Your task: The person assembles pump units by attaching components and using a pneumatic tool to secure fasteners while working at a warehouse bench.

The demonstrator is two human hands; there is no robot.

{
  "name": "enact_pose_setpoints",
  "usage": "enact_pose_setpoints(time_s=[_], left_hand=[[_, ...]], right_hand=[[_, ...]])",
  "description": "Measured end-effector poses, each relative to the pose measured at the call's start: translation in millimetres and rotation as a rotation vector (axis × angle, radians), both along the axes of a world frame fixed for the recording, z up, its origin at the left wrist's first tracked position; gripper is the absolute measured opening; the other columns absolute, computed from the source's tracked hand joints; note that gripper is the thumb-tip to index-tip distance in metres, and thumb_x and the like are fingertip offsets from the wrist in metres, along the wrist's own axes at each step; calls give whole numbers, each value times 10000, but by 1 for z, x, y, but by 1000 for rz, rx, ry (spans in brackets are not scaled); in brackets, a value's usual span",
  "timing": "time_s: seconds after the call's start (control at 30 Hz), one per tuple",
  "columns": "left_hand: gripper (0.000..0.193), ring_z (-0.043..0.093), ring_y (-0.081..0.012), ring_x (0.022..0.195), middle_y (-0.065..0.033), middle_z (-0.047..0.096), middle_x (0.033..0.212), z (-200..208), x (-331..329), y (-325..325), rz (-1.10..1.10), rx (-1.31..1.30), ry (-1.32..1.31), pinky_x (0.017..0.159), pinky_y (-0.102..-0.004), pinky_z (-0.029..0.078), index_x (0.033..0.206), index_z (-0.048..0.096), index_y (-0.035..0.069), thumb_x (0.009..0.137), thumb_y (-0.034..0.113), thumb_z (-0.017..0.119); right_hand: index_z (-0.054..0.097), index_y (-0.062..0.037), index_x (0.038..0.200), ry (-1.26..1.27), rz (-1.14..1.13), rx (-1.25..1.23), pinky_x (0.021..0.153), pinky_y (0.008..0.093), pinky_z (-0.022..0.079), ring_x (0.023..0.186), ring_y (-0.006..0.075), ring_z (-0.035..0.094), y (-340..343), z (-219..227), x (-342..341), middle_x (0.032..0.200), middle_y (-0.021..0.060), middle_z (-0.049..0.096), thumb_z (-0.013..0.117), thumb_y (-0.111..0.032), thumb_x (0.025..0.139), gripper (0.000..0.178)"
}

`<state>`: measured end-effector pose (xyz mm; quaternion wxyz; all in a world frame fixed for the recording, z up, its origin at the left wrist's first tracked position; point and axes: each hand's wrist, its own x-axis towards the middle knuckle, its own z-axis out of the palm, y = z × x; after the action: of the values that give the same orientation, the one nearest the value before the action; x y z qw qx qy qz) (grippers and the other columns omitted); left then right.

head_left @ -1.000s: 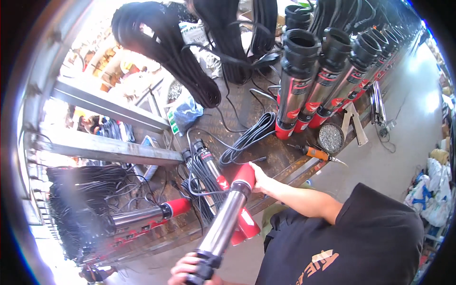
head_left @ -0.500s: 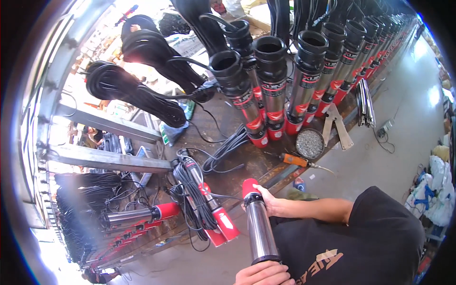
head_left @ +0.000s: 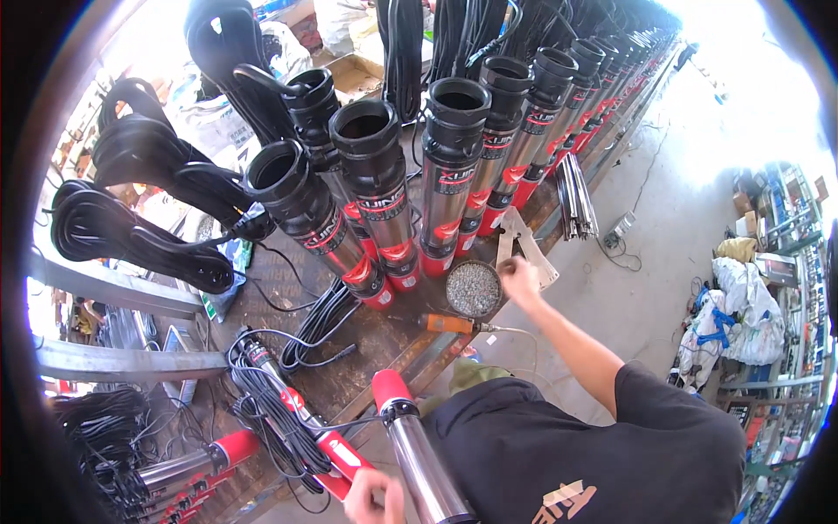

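A submersible pump with a shiny metal barrel (head_left: 426,463) and red end cap (head_left: 390,385) slants in front of my torso, its lower end past the picture's edge. My left hand (head_left: 375,498) is beside the barrel, its fingers curled; whatever is in them is hidden. Over the right rim of a round dish of small grey metal pieces (head_left: 472,289), my right hand (head_left: 521,281) has its fingertips pinched together; anything between them is too small to make out. Behind that hand lies a pale V-shaped plate (head_left: 529,249). An orange hand tool with a hose (head_left: 447,324) lies before the dish.
Several upright pumps (head_left: 381,196) with black tops stand in rows on the worn bench (head_left: 279,301). Left of me lies a pump wrapped in black cable (head_left: 278,384). Thin metal strips (head_left: 575,199) lie at the bench edge. Grey beams (head_left: 131,360) cross the left side.
My right hand has left the pump's red cap and moved to the dish. My left hand has come off the lower barrel and moved left. The view has shifted right.
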<state>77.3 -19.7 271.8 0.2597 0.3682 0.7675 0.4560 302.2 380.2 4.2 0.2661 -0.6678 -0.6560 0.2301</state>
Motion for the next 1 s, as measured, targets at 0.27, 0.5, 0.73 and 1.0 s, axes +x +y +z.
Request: enact_pose_setpoints(time_s=[0.27, 0.5, 0.73, 1.0], left_hand=[[400, 583, -113, 708, -63, 658, 813, -135, -53, 36, -45, -187, -180, 681, -299, 493, 1147, 685, 5, 851, 263, 765], [285, 628, -216, 721, -184, 656, 786, -138, -61, 60, -232, -141, -126, 701, -346, 480, 938, 692, -15, 978, 254, 606], [252, 472, -35, 636, 30, 576, 706, -93, -51, 64, 112, 80, -492, 564, -221, 377, 921, 713, -4, 1012, 202, 599], [540, 546, -267, 1137, -182, 570, 1236, -76, -101, 60, -250, 547, -874, 966, -372, 426, 1296, 573, -128, 838, 154, 532]], right_hand=[[738, -3, 1056, -252, -54, -431, 897, 426, 545, 1004, 304, 703, 60, -15, -1, 1051, 192, 729, 785, -386, 745, 496], [720, -40, 983, -88, 93, 113, 778, 463, 523, 829, 353, 694, 66, -77, 49, 849, 182, 716, 719, -439, 836, 425], [693, -25, 960, 247, 255, 439, 632, 333, 514, 662, 216, 662, -22, 18, 34, 818, 103, 713, 683, -106, 918, 92], [746, -54, 1014, 528, 1062, -88, 657, 326, 545, 774, 267, 696, -166, 102, -146, 945, 122, 725, 730, -67, 864, 151]])
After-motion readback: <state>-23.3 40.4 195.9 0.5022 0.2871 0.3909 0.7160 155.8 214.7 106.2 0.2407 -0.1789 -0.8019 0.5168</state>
